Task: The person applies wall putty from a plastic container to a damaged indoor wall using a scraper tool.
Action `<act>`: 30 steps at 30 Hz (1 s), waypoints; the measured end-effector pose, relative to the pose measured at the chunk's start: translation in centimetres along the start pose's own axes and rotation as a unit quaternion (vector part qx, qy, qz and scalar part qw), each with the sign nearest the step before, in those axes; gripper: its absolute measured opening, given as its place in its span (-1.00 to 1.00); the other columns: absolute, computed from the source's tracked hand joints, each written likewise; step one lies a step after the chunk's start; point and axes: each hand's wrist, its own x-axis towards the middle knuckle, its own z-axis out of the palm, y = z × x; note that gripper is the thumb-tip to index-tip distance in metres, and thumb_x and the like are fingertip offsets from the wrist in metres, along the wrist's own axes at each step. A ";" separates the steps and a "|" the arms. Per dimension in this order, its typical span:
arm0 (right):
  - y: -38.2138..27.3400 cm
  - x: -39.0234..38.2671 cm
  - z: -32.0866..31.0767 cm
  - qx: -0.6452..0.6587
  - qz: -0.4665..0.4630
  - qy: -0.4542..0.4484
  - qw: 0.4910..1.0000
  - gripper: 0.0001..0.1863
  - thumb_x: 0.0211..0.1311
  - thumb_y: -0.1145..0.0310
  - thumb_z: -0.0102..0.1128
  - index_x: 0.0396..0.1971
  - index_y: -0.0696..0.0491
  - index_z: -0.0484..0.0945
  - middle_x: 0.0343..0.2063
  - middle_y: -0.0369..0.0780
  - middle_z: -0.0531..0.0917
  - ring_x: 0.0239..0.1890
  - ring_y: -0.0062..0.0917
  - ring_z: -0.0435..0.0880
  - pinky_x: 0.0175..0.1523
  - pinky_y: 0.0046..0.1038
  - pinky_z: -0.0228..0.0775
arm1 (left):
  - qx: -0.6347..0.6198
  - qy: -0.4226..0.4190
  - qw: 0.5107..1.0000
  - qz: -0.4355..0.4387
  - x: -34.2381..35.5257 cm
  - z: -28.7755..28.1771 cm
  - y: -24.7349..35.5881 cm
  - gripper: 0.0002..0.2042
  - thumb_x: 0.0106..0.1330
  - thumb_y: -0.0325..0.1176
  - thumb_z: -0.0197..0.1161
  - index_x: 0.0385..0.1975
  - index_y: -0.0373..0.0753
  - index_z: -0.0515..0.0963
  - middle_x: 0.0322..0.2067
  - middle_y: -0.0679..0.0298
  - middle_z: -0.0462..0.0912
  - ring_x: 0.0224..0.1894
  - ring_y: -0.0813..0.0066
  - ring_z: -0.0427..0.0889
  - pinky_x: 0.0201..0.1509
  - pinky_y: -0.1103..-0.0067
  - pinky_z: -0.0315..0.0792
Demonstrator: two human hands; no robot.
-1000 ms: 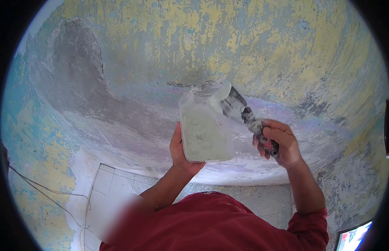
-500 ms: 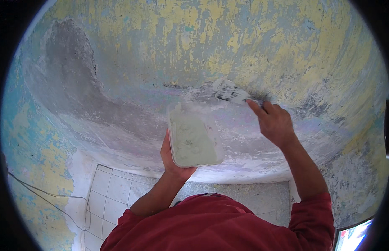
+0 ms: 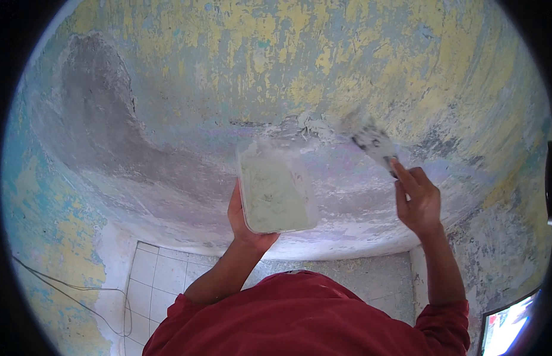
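My left hand (image 3: 243, 222) grips a clear plastic tub (image 3: 312, 216) from its left side and underneath. Pale greenish-white paste (image 3: 273, 193) fills much of the tub, its surface uneven. My right hand (image 3: 419, 202) is closed round the handle of a putty knife (image 3: 375, 142), whose broad blade is smeared with white and dark patches. The blade points up and left against or just off the wall, slightly blurred; I cannot tell if it touches. Left of the blade, a ragged patch of fresh whitish filler (image 3: 314, 123) sits on the wall.
Ahead stands a wall (image 3: 228, 65) of flaking yellow and blue-green paint, with a grey bare plaster patch (image 3: 97, 101) at the left. White floor tiles (image 3: 163, 276) lie below. A thin cable (image 3: 80, 289) hangs at the lower left; a lit screen (image 3: 507, 326) is at the lower right.
My right hand has moved right and a little down with the putty knife, its blade leaving the filler patch and turning more upright. The tub has barely moved.
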 end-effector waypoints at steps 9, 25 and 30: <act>-9.7 5.1 2.9 -0.042 -0.062 -0.080 0.994 -0.46 0.17 0.53 0.19 0.22 0.02 0.58 -0.43 -0.23 0.50 -0.56 -0.43 0.56 -0.50 -0.38 0.54 | -0.005 -0.031 0.999 -0.019 -0.2 0.5 -0.5 -0.40 0.55 0.14 -0.13 0.45 -0.07 0.30 0.33 0.18 0.48 0.33 0.09 0.50 0.40 0.06 0.37; -1.5 2.7 4.1 -0.073 -0.023 -0.044 0.996 -0.48 0.19 0.54 0.23 0.17 -0.14 0.64 -0.46 -0.24 0.51 -0.53 -0.40 0.57 -0.52 -0.32 0.49 | -0.017 -0.020 0.999 -0.032 0.7 -0.5 -1.0 -0.40 0.54 0.14 -0.11 0.43 -0.10 0.33 0.31 0.18 0.50 0.32 0.09 0.51 0.39 0.05 0.38; 3.7 3.4 5.9 -0.059 -0.049 -0.019 0.997 -0.48 0.21 0.51 0.27 0.16 -0.26 0.65 -0.43 -0.23 0.55 -0.46 -0.34 0.60 -0.39 -0.27 0.52 | -0.019 -0.039 0.999 -0.034 0.8 -0.3 -1.4 -0.40 0.54 0.14 -0.11 0.42 -0.10 0.34 0.31 0.18 0.50 0.32 0.09 0.52 0.37 0.06 0.41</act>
